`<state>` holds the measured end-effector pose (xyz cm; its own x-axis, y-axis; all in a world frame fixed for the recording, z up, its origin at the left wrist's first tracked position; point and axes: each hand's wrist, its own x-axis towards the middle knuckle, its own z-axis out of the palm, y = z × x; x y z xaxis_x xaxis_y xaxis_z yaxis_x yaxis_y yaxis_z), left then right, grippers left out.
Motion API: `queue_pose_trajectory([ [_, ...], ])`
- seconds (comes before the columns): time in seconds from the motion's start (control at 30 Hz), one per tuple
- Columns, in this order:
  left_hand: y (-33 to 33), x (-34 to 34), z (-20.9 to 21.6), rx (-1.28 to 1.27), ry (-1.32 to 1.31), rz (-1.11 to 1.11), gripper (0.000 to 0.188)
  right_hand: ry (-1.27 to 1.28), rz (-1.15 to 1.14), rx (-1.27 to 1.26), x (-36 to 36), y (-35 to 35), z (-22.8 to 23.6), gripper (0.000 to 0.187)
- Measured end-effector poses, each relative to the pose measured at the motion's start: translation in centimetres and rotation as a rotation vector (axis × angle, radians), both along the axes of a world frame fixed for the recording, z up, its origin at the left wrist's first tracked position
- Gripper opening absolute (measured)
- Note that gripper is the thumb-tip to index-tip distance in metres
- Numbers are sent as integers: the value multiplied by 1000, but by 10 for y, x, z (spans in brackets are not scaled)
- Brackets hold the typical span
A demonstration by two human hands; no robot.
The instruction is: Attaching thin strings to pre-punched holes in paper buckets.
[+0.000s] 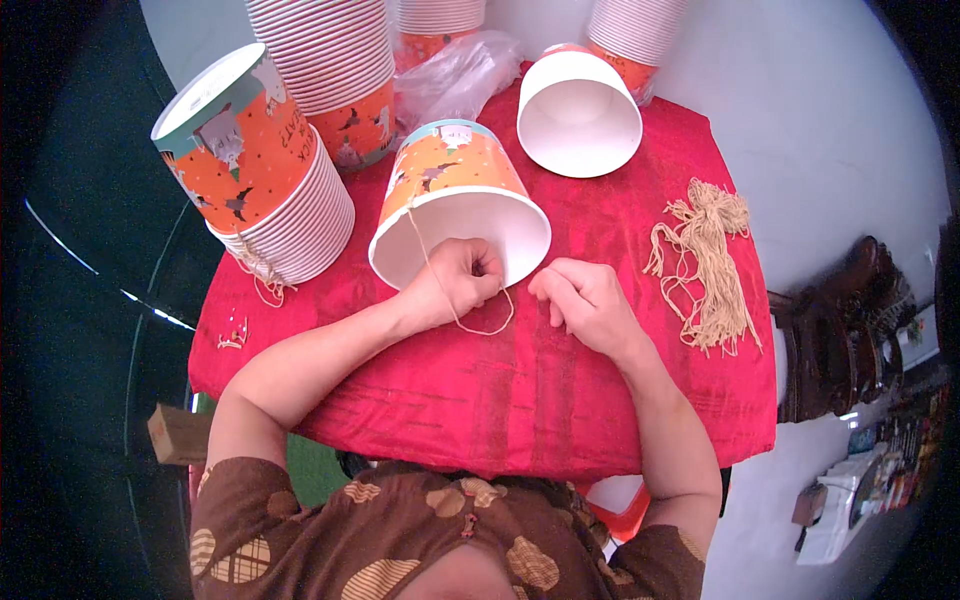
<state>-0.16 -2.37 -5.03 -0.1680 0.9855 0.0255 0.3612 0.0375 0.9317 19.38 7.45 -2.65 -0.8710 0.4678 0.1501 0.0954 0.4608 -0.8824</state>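
Note:
A paper bucket (458, 165) with an orange and teal printed side lies tipped on the table, its white mouth facing me. A thin tan string (428, 262) comes from its side near the rim, hangs across the mouth and loops below. My left hand (460, 278) is in front of the mouth, fingers pinched, with the string's loose end running up to its fingertips. Just right of the rim, my right hand (588, 305) is closed, thumb against curled fingers. Whatever it may hold is hidden.
A red cloth (560, 420) covers the table. Nested bucket stacks (290, 215) stand at left, with another tall stack (335, 60) behind. A second tipped bucket (580, 120) is at the back right, near a clear plastic bag (455, 80). A tan string bundle (712, 265) lies at right.

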Motion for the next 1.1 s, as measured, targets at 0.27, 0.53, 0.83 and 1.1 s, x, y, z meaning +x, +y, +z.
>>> queue_pose_trajectory([
  [0.27, -1, 9, -11, 46, -102, 25, 6, 23, -277, -196, -21, -36, -16, 18],
  [0.53, -1, 10, -12, 62, -61, 5, 6, 75, -344, 35, -27, -35, -39, 14],
  [0.83, -1, 11, 3, -70, -263, 57, 9, 55, -312, 417, -24, -30, -36, 10],
  [1.1, -1, 11, 4, -68, -254, 75, 12, 43, -340, 418, -27, -33, -38, 15],
])
